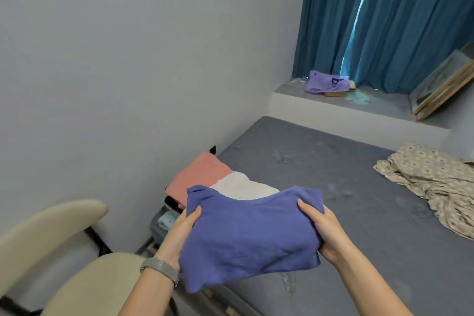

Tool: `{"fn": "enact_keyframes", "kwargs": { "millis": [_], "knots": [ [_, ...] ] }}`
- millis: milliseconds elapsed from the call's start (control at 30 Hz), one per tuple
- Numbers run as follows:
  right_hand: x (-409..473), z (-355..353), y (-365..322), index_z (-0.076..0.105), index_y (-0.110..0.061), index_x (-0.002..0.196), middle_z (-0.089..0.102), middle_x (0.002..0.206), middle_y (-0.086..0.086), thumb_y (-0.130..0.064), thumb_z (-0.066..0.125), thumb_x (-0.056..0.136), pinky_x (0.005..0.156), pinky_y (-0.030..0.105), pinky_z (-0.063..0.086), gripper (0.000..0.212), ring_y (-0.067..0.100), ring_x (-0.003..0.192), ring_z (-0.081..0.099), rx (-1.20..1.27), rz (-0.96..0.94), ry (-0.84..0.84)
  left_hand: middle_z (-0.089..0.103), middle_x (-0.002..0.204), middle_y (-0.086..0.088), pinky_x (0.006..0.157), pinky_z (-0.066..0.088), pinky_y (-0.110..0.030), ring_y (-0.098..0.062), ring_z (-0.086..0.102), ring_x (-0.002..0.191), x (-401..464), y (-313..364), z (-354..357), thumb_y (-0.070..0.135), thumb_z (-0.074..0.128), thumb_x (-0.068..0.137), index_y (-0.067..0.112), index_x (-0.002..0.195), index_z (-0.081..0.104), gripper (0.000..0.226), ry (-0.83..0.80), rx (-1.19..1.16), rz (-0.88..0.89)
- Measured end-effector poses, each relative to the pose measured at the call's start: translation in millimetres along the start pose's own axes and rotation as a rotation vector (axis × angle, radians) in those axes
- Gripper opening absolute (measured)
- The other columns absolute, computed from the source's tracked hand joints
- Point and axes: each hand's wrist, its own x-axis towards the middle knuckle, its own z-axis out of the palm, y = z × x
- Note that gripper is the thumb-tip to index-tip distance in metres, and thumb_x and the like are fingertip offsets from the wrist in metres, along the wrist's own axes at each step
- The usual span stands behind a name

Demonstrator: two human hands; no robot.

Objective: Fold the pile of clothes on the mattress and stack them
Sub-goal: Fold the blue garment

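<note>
Two hands carry one folded garment above the grey mattress (320, 167), which serves as the landmark here. At its far right edge lies a crumpled patterned cloth (431, 182), not yet folded. At its near left corner sit a folded pink piece (197, 174) and a white piece (241, 187), side by side and touching. The blue garment (248, 236) hangs just above that corner, sagging in the middle. The left hand (179, 233) and right hand (320, 228) each grip a side, thumbs on top, fingers curled under. The likely risk: the slack centre may unfold as it is lowered, or it may land askew across both pieces and slip off the mattress edge.
</note>
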Motion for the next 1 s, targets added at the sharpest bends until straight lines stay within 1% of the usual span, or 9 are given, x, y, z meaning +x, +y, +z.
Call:
{"fn": "enact_keyframes", "kwargs": {
  "millis": [100, 333, 467, 533, 667, 833, 900, 967, 1000],
  "knots": [
    [11.6, 56.2, 19.2, 0.065, -0.015, 0.111, 0.074, 0.104, 0.004, -0.023, 0.060, 0.093, 0.078, 0.030, 0.051, 0.021, 0.019, 0.100, 0.067, -0.003, 0.031, -0.061, 0.066, 0.104, 0.005, 0.070, 0.045, -0.024, -0.008, 0.061, 0.090, 10.4, 2.0, -56.9, 0.022, 0.047, 0.099, 0.030, 0.109, 0.058, 0.017, 0.065, -0.041, -0.008],
    [55.4, 114.8, 47.9, 0.064, -0.017, 0.115, 0.074, 0.105, 0.001, -0.027, 0.063, 0.091, 0.087, 0.035, 0.052, 0.026, 0.018, 0.103, 0.067, -0.070, 0.111, -0.129, 0.068, 0.099, 0.005, 0.070, 0.046, -0.024, -0.009, 0.063, 0.089, 50.0, -3.2, -114.1, 0.021, 0.046, 0.099, 0.033, 0.105, 0.057, 0.017, 0.118, -0.113, -0.033],
    [110.1, 106.0, 51.7, 0.065, -0.020, 0.114, 0.074, 0.105, -0.002, -0.033, 0.061, 0.092, 0.089, 0.035, 0.050, 0.026, 0.017, 0.103, 0.067, -0.131, 0.133, -0.114, 0.072, 0.099, 0.010, 0.065, 0.051, -0.015, -0.002, 0.068, 0.087, 91.6, -31.5, -97.9, 0.022, 0.046, 0.100, 0.032, 0.109, 0.060, 0.020, 0.131, -0.050, -0.040],
    [150.5, 96.8, 49.5, 0.066, -0.022, 0.113, 0.074, 0.105, -0.001, -0.035, 0.062, 0.091, 0.090, 0.037, 0.050, 0.025, 0.018, 0.103, 0.067, -0.158, 0.160, -0.097, 0.073, 0.098, 0.011, 0.070, 0.050, -0.017, -0.003, 0.067, 0.095, 115.0, -48.2, -79.6, 0.024, 0.046, 0.100, 0.030, 0.109, 0.062, 0.020, 0.127, -0.012, -0.049],
    [252.0, 82.9, 37.4, 0.068, -0.017, 0.107, 0.073, 0.104, 0.009, -0.021, 0.072, 0.078, 0.092, 0.043, 0.049, 0.029, 0.027, 0.103, 0.066, -0.227, 0.209, -0.082, 0.070, 0.106, 0.013, 0.066, 0.048, -0.008, 0.008, 0.065, 0.089, 174.7, -67.9, -40.3, 0.026, 0.043, 0.100, 0.032, 0.117, 0.057, 0.023, 0.222, -0.046, -0.085],
    [371.4, 82.7, 22.0, 0.066, -0.023, 0.107, 0.072, 0.106, 0.003, -0.008, 0.067, 0.085, 0.084, 0.034, 0.050, 0.027, 0.020, 0.100, 0.066, -0.288, 0.178, -0.194, 0.051, 0.107, 0.027, 0.062, 0.040, 0.003, 0.016, 0.052, 0.087, 241.4, -80.2, -8.4, 0.021, 0.038, 0.101, 0.034, 0.127, 0.038, 0.029, 0.398, -0.065, -0.070],
    [416.2, 87.4, 26.1, 0.066, -0.027, 0.109, 0.071, 0.109, -0.002, -0.012, 0.070, 0.084, 0.082, 0.031, 0.050, 0.030, 0.015, 0.100, 0.066, -0.352, 0.160, -0.247, 0.053, 0.119, 0.022, 0.081, 0.042, -0.004, 0.003, 0.054, 0.107, 268.2, -105.3, -6.9, 0.022, 0.040, 0.100, 0.034, 0.130, 0.040, 0.032, 0.463, -0.035, -0.136],
    [456.5, 89.8, 48.8, 0.064, -0.023, 0.110, 0.069, 0.110, -0.003, -0.015, 0.072, 0.084, 0.082, 0.028, 0.048, 0.029, 0.017, 0.102, 0.064, -0.520, 0.147, -0.280, 0.056, 0.130, 0.011, 0.100, 0.044, -0.030, -0.011, 0.053, 0.120, 288.0, -137.4, -12.5, 0.031, 0.046, 0.097, 0.038, 0.129, 0.049, 0.032, 0.476, -0.030, -0.255],
    [474.1, 89.8, 66.7, 0.063, -0.020, 0.110, 0.068, 0.111, -0.001, -0.015, 0.072, 0.084, 0.084, 0.027, 0.045, 0.028, 0.020, 0.105, 0.063, -0.667, 0.132, -0.283, 0.059, 0.129, 0.006, 0.101, 0.044, -0.041, -0.015, 0.056, 0.117, 295.7, -156.4, -15.5, 0.035, 0.050, 0.096, 0.040, 0.126, 0.054, 0.031, 0.468, -0.054, -0.335]
  ]
}}
